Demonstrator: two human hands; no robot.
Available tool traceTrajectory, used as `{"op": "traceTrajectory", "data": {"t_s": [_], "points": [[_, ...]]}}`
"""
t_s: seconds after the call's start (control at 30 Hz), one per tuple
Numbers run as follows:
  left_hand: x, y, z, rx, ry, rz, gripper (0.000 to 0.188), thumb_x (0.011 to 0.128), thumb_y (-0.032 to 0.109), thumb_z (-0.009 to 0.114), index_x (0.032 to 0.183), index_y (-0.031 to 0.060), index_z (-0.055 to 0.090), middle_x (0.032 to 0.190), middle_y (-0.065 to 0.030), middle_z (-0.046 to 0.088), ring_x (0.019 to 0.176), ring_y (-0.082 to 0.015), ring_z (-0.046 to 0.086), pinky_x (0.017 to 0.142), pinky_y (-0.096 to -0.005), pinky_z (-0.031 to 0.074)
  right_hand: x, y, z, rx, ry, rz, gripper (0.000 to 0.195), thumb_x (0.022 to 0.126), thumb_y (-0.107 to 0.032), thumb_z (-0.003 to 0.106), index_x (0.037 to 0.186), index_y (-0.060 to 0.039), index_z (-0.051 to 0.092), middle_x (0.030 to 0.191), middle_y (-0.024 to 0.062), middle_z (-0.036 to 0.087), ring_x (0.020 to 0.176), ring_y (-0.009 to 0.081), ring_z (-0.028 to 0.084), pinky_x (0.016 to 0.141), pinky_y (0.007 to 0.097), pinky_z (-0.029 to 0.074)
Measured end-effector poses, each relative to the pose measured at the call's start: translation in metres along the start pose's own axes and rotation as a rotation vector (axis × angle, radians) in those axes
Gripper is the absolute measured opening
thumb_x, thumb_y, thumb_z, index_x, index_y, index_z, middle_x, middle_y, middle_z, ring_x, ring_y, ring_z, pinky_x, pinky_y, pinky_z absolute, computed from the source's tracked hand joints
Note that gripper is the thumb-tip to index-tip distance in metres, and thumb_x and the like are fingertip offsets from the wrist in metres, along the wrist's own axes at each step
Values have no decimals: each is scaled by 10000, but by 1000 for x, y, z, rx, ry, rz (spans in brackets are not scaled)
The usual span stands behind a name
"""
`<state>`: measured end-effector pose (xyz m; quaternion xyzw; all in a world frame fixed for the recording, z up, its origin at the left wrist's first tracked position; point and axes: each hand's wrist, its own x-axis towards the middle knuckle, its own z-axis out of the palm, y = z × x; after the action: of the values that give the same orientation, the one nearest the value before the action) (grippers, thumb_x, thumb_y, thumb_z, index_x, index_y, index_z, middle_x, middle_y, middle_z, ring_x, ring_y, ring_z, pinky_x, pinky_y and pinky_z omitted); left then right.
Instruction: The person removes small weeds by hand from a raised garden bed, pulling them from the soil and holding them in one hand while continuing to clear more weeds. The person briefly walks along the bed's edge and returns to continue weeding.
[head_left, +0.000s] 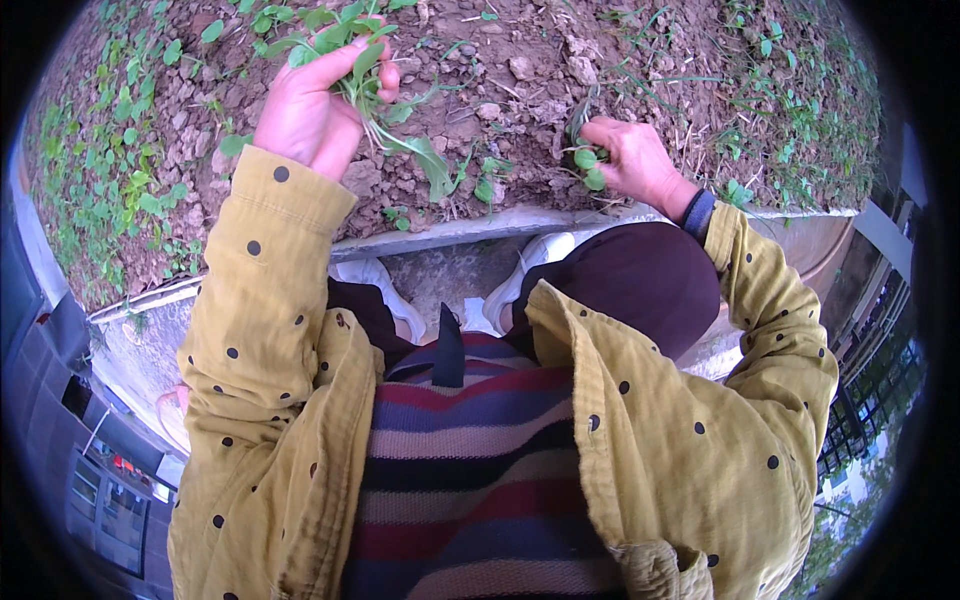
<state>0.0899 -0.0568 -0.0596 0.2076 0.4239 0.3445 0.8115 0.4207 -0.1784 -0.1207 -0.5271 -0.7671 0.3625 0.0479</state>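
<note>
My left hand (326, 97) is raised over the soil bed and closed around a bunch of green leafy seedlings (367, 82). Their pale stems and one long leaf trail down to the right. Low at the near side of the bed, my right hand (634, 157) pinches a small round-leaved plant (589, 169). Whether that plant's roots are in the ground is hidden by the fingers. Between the hands, a few small seedlings (489, 180) stand in the crumbly brown soil (525, 112).
A narrow concrete edging (465, 231) borders the bed just before my shoes (536, 266). Denser green seedlings (127, 105) grow on the left. Dry straw and grass (686, 142) lie at the right. A building with windows (109, 510) shows at the lower left rim.
</note>
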Motion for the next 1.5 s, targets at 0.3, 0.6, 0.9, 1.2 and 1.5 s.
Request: {"op": "traceTrajectory", "data": {"t_s": [0.3, 0.6, 0.9, 1.2, 1.5], "points": [[7, 15, -28, -83, -47, 13, 256, 943, 78, 511, 1149, -73, 505, 994, -125, 577, 856, -211, 538, 747, -331, 450, 34, -30, 7, 632, -256, 229, 192, 821, -32, 593, 999, -11, 523, 789, 106, 635, 710, 183, 678, 630, 320, 543], [-10, 32, -11, -136, -1, 75, 199, 915, 75, 546, 1093, -14, 557, 896, -96, 622, 768, -208, 601, 698, -334, 484, 74, -64, 27, 509, -384, 466, 190, 893, -183, 629, 914, 6, 639, 683, 91, 648, 596, 147, 656, 576, 298, 526], [-16, 39, -6, -188, 32, 51, 149, 893, 46, 553, 1028, -8, 585, 824, -90, 628, 710, -208, 615, 649, -330, 493, 91, -65, 50, 52, -453, 123, 230, 829, -244, 641, 1029, -146, 696, 893, 155, 697, 844, 314, 675, 774, 402, 534], [-22, 41, -9, -204, 38, 30, 156, 894, 56, 554, 1026, -20, 586, 835, -87, 618, 718, -204, 606, 656, -334, 493, 99, -76, 47, -101, -591, 77, 228, 798, -197, 654, 1015, -136, 687, 888, 156, 691, 850, 334, 663, 775, 422, 525], [-22, 39, -11, -192, 61, 20, 144, 892, 61, 560, 1009, -21, 583, 840, -89, 615, 728, -206, 602, 661, -343, 481, 99, -51, 70, 153, -488, 152, 206, 857, -266, 615, 950, -90, 667, 857, 187, 675, 827, 360, 651, 753, 431, 509]]}}
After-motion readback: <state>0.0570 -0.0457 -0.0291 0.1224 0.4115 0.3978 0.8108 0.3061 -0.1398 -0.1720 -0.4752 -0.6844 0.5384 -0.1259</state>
